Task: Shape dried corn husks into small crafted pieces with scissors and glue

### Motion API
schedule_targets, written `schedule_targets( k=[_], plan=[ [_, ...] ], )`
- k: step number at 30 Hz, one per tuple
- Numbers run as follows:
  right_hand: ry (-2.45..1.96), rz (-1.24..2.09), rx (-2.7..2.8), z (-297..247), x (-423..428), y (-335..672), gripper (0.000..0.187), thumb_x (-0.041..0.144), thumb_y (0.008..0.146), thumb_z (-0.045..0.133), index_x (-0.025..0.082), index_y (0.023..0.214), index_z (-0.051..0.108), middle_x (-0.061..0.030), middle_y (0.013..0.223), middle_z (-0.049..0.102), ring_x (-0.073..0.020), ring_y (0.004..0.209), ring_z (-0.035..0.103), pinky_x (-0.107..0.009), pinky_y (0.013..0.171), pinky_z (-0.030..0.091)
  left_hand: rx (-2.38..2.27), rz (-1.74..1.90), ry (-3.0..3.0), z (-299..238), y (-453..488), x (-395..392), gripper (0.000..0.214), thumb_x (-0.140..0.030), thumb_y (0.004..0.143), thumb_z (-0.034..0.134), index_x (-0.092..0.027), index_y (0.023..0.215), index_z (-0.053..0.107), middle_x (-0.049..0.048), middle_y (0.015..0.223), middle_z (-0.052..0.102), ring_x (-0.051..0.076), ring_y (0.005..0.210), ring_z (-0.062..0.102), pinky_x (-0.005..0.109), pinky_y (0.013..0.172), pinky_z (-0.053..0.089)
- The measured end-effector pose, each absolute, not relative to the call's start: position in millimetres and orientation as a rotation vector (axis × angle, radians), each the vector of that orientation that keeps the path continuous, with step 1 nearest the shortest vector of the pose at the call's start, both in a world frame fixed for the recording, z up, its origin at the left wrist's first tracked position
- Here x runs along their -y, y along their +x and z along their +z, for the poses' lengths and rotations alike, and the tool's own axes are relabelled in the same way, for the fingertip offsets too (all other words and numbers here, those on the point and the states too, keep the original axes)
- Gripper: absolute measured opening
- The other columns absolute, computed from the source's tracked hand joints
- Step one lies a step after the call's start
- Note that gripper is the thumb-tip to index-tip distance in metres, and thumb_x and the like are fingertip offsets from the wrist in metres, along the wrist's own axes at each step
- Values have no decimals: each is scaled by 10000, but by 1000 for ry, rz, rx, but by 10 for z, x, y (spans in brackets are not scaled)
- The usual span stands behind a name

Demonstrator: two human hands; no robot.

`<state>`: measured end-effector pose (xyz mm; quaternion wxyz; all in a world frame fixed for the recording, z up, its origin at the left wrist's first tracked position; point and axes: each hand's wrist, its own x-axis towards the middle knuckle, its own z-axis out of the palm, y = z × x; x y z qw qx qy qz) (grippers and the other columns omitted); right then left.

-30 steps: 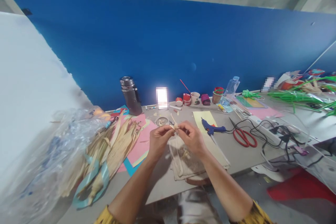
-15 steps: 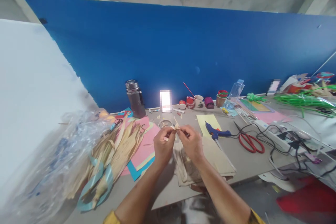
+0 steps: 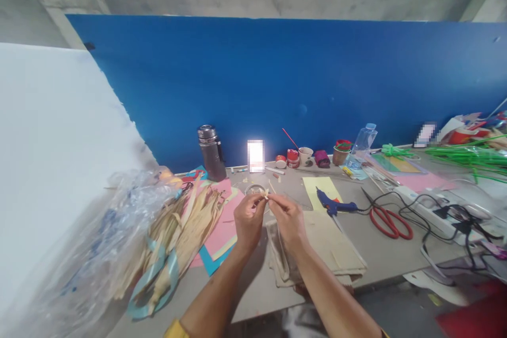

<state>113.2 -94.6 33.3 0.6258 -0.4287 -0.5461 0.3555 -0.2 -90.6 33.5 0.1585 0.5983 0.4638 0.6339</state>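
Note:
My left hand point(image 3: 247, 217) and my right hand point(image 3: 288, 218) meet over the grey table point(image 3: 380, 253), fingertips pinched together on a small piece of dried husk point(image 3: 266, 196). Both hands are closed on it. Under them lies a folded beige cloth point(image 3: 328, 245). A pile of dried corn husks point(image 3: 186, 227) lies to the left on pink and blue paper sheets point(image 3: 222, 232).
A blue glue gun point(image 3: 332, 204), red scissors point(image 3: 386, 221) and tangled black cables point(image 3: 435, 211) lie to the right. A dark flask point(image 3: 211, 151), small pots, a cup point(image 3: 305, 155) and a plastic bottle point(image 3: 362, 140) line the blue wall. A clear plastic bag point(image 3: 99, 237) sits left.
The view has shifted right and down across the frames. My hands stay together, still pinching the small husk piece, with only slight finger movement.

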Motion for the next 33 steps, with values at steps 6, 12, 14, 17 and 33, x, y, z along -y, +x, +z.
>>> schedule_targets(
  k=[6, 12, 14, 17, 33],
  plan=[
    [-1009, 751, 1372, 392, 912, 1241, 233, 220, 823, 601, 241, 922, 812, -55, 940, 758, -216, 893, 681, -327, 801, 530, -1313, 1799, 1758, 324, -12, 883, 128, -274, 867, 639, -214, 856, 752, 41, 860, 751, 192, 806, 682, 303, 772, 517],
    [-1032, 758, 1450, 447, 832, 1338, 211, 243, 804, 598, 219, 838, 804, -53, 841, 744, -192, 755, 648, -304, 713, 498, -1375, 1756, 1758, 295, -31, 874, 117, -256, 863, 636, -211, 840, 742, 31, 839, 740, 184, 786, 671, 275, 720, 506],
    [-1016, 808, 1476, 468, 809, 1359, 219, 253, 806, 599, 218, 849, 811, -46, 832, 744, -182, 734, 633, -292, 694, 480, -1386, 1765, 1747, 291, -41, 869, 104, -250, 853, 647, -209, 825, 739, 26, 819, 736, 182, 773, 671, 267, 697, 505],
    [-997, 913, 1499, 494, 781, 1378, 248, 264, 807, 599, 212, 904, 821, -33, 803, 736, -165, 690, 601, -273, 642, 446, -1382, 1799, 1757, 284, -62, 853, 109, -254, 856, 656, -209, 815, 745, 30, 826, 748, 187, 779, 681, 280, 727, 520],
    [-1012, 1136, 1298, 418, 794, 1221, 308, 266, 746, 634, 212, 984, 822, -23, 739, 680, -127, 610, 496, -264, 586, 396, -1476, 1946, 2185, 152, -166, 736, 190, -267, 941, 589, -187, 956, 761, 81, 940, 788, 216, 882, 736, 348, 823, 554]
  ],
)
